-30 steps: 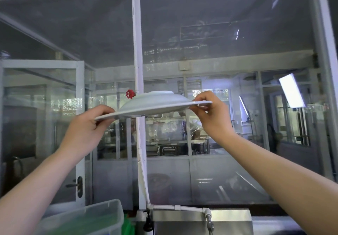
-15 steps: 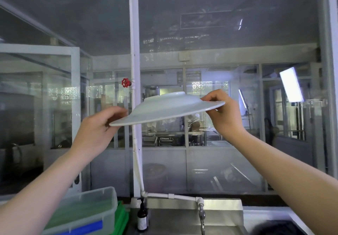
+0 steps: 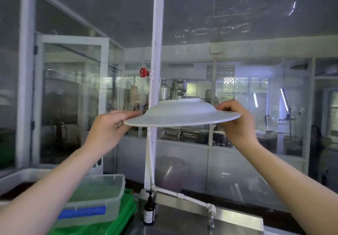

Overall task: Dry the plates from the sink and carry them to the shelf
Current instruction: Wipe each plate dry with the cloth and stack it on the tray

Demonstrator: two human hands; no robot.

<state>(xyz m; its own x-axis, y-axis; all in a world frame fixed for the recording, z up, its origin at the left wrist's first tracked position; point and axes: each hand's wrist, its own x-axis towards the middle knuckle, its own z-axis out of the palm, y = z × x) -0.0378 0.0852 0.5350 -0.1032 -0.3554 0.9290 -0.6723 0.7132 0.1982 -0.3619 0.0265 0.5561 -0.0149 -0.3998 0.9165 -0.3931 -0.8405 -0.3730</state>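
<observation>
Since the earlier frames the plate had come lower & further right in the frame, its tilt nearly gone; more of the counter below had come into view.

Plate was white, upside down, foot ring up, held in the air at mid-frame w/ its right edge slightly higher than the left. Left hand pinched the left rim, fingers on top & thumb under, as far as could be seen. Right hand gripped the right rim, fingers curled over the top, rim crossing in front of the palm. Both forearms ran in from the bottom corners.

Behind the plate a white pipe ran up the centre of the frame, w/ a red valve on its left side, above & left of the plate. Lower down the pipe bent right to a tap over a steel sink at bottom centre. A brown pump bottle stood at the sink's left edge. Bottom left: a clear plastic tub sat on green crates. Glass partitions filled the bkgd, w/ kitchen gear dim behind them.
</observation>
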